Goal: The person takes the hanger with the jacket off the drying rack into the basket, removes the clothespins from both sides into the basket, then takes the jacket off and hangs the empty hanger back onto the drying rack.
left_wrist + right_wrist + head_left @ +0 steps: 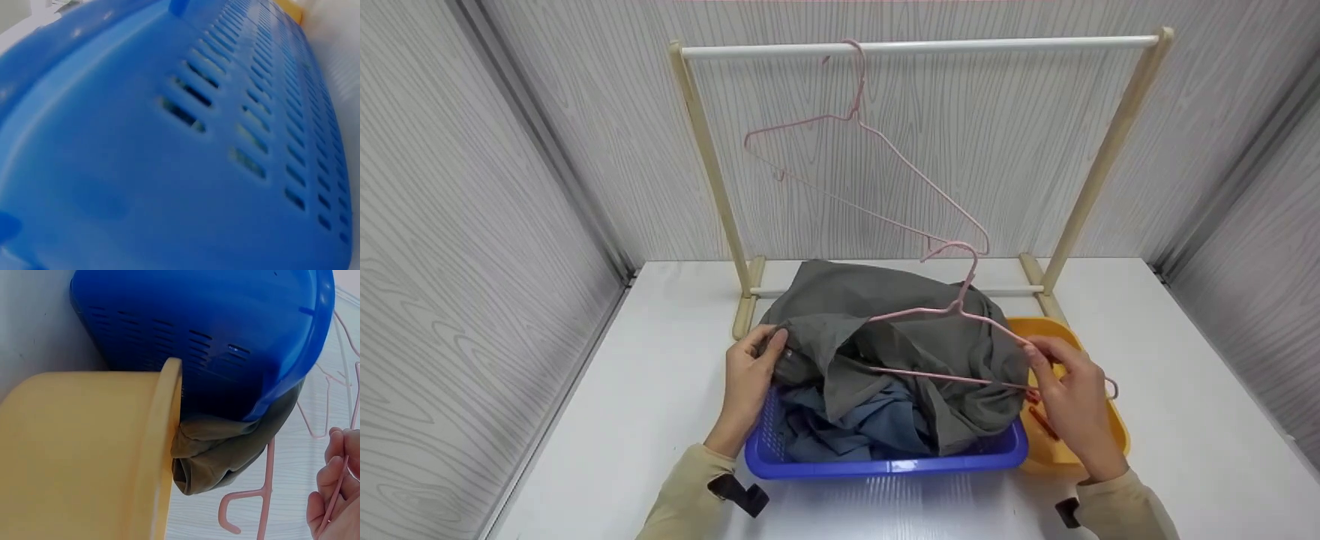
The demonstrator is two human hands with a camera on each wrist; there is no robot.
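In the head view a dark grey-green garment (pixel 877 289) lies heaped over a blue basket (pixel 885 469). My left hand (pixel 750 367) pinches its edge at the left side. My right hand (pixel 1065 390) grips the right shoulder of a pink hanger (pixel 960 306), whose left end is hidden inside the garment. In the right wrist view the fingers of my right hand (pixel 343 484) curl round the hanger's thin rod. Dark blue cloth (pixel 870 424) sits lower in the basket. The left wrist view shows only the slotted basket wall (pixel 140 169) close up, without the hand.
A second pink hanger (pixel 922 176) hangs from the white rail (pixel 997 45) of a wooden-legged rack behind the basket. A yellow tray (pixel 1119 442) with small red clips (pixel 1042 422) stands at the basket's right, partly under my right hand.
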